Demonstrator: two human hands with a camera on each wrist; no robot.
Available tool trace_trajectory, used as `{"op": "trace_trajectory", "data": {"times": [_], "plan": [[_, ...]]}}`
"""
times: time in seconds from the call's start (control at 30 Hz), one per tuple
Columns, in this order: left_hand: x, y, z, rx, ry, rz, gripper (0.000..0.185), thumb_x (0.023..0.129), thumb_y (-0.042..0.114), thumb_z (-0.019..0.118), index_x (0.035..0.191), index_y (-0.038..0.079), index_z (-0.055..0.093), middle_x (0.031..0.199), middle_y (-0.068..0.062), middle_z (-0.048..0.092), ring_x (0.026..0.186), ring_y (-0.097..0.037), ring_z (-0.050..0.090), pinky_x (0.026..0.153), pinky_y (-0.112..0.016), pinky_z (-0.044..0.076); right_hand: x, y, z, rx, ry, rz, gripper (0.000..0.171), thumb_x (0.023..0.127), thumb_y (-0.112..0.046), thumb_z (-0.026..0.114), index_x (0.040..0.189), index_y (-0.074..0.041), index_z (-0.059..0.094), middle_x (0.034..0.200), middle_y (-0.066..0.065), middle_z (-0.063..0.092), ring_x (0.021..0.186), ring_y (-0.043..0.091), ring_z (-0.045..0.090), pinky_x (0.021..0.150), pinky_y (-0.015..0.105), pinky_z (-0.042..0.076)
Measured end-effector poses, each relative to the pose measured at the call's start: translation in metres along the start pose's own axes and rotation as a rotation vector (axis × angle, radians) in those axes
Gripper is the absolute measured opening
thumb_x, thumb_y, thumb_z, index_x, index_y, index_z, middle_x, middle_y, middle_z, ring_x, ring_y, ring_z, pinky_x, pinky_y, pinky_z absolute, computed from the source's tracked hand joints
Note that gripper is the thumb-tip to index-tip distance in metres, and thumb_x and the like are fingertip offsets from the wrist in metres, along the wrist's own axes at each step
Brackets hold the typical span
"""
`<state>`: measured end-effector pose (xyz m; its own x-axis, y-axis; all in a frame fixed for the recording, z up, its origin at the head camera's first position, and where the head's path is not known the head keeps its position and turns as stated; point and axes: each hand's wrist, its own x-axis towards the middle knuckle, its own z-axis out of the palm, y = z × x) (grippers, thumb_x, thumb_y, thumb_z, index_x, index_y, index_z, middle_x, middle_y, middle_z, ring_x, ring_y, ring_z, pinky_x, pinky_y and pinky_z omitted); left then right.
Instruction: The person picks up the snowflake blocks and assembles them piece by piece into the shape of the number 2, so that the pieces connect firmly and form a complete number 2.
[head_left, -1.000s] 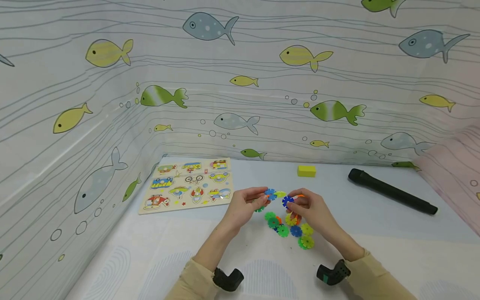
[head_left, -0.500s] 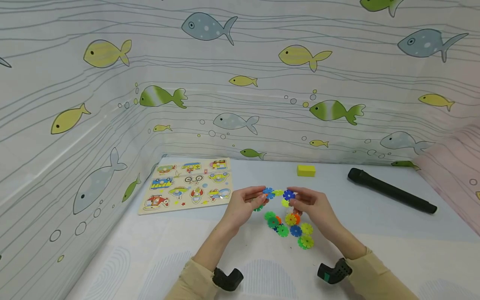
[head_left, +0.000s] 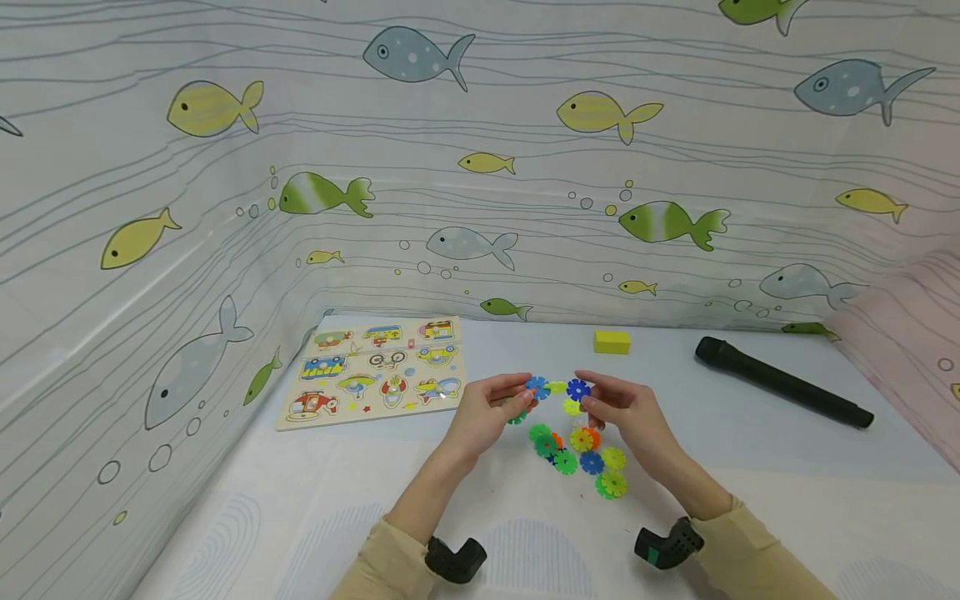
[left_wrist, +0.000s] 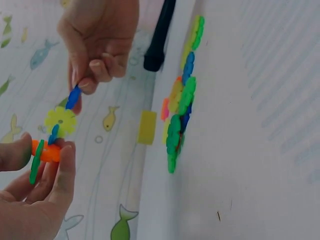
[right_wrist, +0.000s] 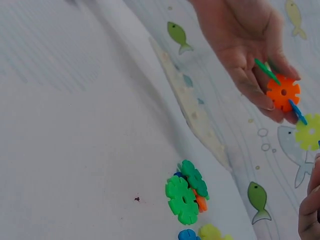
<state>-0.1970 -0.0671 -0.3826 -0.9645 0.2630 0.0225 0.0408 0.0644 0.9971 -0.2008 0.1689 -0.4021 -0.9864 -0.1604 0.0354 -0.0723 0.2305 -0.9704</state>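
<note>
My left hand (head_left: 483,417) holds a short chain of notched plastic snowflake discs up off the table, gripping it by the orange disc (right_wrist: 283,92). A green disc (left_wrist: 36,161) sits at that end. From the orange one the chain runs through a light blue disc (head_left: 537,387) and a yellow disc (left_wrist: 60,121) to a dark blue disc (head_left: 578,389). My right hand (head_left: 626,412) pinches that dark blue disc between thumb and fingertip, its other fingers loosely bent. Several more discs (head_left: 565,462) in green, yellow, blue and orange lie below on the table.
A wooden vehicle puzzle board (head_left: 375,371) lies at the back left. Behind the hands is a yellow block (head_left: 612,342), with a black microphone-like stick (head_left: 783,383) to its right. Fish-patterned sheeting (head_left: 480,192) rises around the table's back and sides.
The right fingers have straightened somewhat, and the dark blue disc has shifted slightly up beside the yellow one. A yellow disc below it has come into view. The left hand has barely moved.
</note>
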Motion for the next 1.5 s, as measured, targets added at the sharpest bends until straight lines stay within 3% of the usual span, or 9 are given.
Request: {"op": "trace_trajectory", "data": {"times": [0.53,0.8,1.03,1.23,1.5], "plan": [[0.0015,-0.0036,-0.0001,0.011,-0.041,-0.009,0.041,0.100,0.015,0.062,0.137,-0.001,0.058,0.117,-0.017,0.066,0.111,-0.029,0.068,0.093,-0.027,0.055,-0.0006,-0.0002,0.0019,0.021,0.024,-0.025,0.039,0.099,-0.016,0.063,0.137,-0.006,0.058,0.093,0.010,0.063,0.075,0.018,0.061,0.079,0.024,0.056],[0.0015,-0.0050,-0.0008,0.031,-0.057,0.014,0.041,0.099,0.016,0.062,0.137,0.001,0.058,0.122,-0.017,0.066,0.113,-0.033,0.066,0.093,-0.028,0.055,-0.0008,-0.0004,0.0042,0.002,0.050,-0.020,0.039,0.099,-0.020,0.064,0.135,-0.007,0.061,0.098,0.021,0.065,0.075,0.019,0.061,0.078,0.023,0.056],[0.0016,-0.0073,0.0005,0.071,-0.048,0.041,0.039,0.098,0.018,0.065,0.134,0.003,0.062,0.115,-0.013,0.069,0.104,-0.019,0.068,0.089,-0.027,0.057,-0.0016,-0.0012,0.0036,0.027,0.028,-0.009,0.041,0.100,-0.016,0.062,0.138,-0.002,0.058,0.097,0.017,0.071,0.081,0.014,0.068,0.082,0.022,0.058],[0.0000,-0.0080,0.0021,0.084,-0.048,0.038,0.036,0.097,0.015,0.065,0.131,0.005,0.065,0.110,-0.010,0.070,0.102,-0.018,0.068,0.087,-0.027,0.057,-0.0027,-0.0011,0.0040,0.037,0.046,0.009,0.041,0.099,-0.014,0.063,0.137,0.000,0.059,0.094,0.009,0.074,0.080,0.013,0.068,0.081,0.022,0.057],[-0.0024,-0.0039,0.0025,0.093,-0.041,0.037,0.034,0.097,0.011,0.065,0.130,0.005,0.066,0.107,-0.010,0.070,0.100,-0.020,0.069,0.085,-0.027,0.058,-0.0035,0.0032,0.0071,0.076,0.036,-0.001,0.038,0.099,-0.014,0.063,0.134,0.001,0.061,0.094,0.010,0.073,0.079,0.013,0.067,0.081,0.022,0.057]]}}
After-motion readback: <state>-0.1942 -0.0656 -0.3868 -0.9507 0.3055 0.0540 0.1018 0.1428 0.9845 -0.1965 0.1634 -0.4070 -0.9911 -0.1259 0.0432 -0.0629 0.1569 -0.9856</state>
